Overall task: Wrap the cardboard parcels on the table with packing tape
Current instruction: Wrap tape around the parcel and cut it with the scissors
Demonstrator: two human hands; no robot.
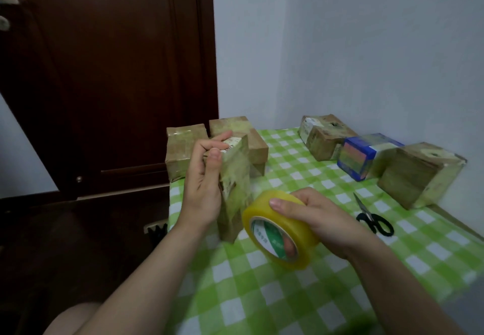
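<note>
Mid-frame, the left hand (pixel 203 188) holds a tall brown cardboard parcel (pixel 235 177); the right hand (pixel 322 216) grips a round yellow tape roll (pixel 272 232). If the parcel tips, the tape may wrinkle.

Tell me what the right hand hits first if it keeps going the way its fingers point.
Probably the upright cardboard parcel held by the left hand; the right hand and its tape roll point leftward at it.

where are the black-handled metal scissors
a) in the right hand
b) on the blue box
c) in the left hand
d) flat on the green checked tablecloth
d: the black-handled metal scissors lie flat on the green checked tablecloth, beside the right hand, which grips the yellow tape roll.
</note>
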